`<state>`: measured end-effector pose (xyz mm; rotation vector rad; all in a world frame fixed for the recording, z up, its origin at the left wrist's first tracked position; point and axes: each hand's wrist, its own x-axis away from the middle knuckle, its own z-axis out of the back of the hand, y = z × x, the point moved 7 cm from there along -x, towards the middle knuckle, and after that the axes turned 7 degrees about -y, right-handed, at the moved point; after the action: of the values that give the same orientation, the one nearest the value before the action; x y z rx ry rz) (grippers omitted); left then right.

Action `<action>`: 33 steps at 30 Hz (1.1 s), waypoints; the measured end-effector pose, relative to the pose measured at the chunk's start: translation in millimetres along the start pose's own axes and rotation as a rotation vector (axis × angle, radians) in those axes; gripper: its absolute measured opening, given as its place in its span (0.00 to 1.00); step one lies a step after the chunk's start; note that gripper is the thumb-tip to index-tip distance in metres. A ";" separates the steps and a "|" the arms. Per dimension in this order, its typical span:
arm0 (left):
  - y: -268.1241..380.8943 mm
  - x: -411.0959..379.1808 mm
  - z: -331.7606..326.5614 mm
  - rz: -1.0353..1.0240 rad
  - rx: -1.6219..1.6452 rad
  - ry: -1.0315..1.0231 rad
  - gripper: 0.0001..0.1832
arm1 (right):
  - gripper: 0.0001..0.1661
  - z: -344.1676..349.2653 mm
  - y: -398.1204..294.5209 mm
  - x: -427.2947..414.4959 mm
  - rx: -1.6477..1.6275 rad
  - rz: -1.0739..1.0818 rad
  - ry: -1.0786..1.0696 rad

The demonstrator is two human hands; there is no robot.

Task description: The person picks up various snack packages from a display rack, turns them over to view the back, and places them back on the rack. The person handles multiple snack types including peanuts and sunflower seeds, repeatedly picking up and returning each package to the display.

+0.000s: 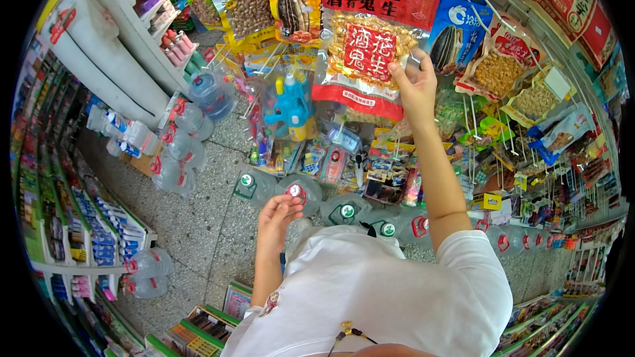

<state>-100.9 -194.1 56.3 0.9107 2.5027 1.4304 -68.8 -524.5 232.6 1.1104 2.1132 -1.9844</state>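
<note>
A red and clear bag of peanuts (364,42) hangs from a white display hook at the top centre. My right hand (416,77) touches its right side, with the thumb on the front and the fingers partly behind the edge. My left hand (280,210) is raised at chest height, fingers loosely curled and apart, and holds nothing. Beside the peanut bag hang an orange bag of sunflower seeds (297,5) and a blue bag of sunflower seeds (459,32). Below and left hangs a blue toy water gun (290,106).
Large clear water bottles (345,208) stand along the foot of the display. More plastic bottles (181,148) stand on the floor at the left. Stocked shelves (94,228) curve along the left side. Bare hooks (471,114) jut out on the right.
</note>
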 end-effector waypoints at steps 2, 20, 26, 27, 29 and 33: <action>1.1 0.0 0.2 -0.006 0.007 0.002 0.11 | 0.26 -0.2 -1.0 2.0 0.002 0.010 0.017; -5.8 -0.2 3.6 -0.005 0.042 0.005 0.10 | 0.25 6.2 8.2 -15.7 0.019 -0.007 0.043; -9.8 -2.5 4.2 0.017 0.048 -0.011 0.10 | 0.20 49.6 52.6 -65.9 0.375 0.023 0.206; -10.6 -2.1 4.4 0.020 0.048 -0.008 0.10 | 0.23 53.1 55.9 -71.5 0.435 -0.004 0.242; -11.6 -3.2 2.3 0.024 0.045 -0.016 0.09 | 0.23 64.1 53.6 -73.3 0.698 -0.019 0.243; -9.7 -0.7 1.3 0.016 0.045 -0.016 0.11 | 0.20 49.3 24.3 -44.5 1.040 -0.011 0.084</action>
<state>-104.2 -197.1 47.5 0.9481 2.5310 1.3716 -44.7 -590.4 224.3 1.2272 0.9890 -3.1566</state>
